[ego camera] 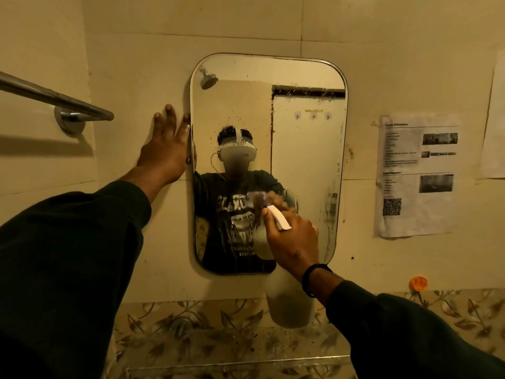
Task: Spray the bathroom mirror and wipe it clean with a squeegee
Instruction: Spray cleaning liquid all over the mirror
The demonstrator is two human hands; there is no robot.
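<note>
The mirror (300, 149) hangs on the tiled wall (246, 23), wet with droplets across its upper half. The left hand (166, 149) lies flat with fingers spread straight, pressing the wall at the mirror's left edge. The right hand (291, 239) grips the spray bottle (289, 302) by its neck near the mirror's lower right corner, nozzle toward the glass.

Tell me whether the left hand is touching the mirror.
Touching. The head view shows the left hand flat on the wall, its thumb side lying against the left edge of the mirror, with no gap visible between them.
</note>
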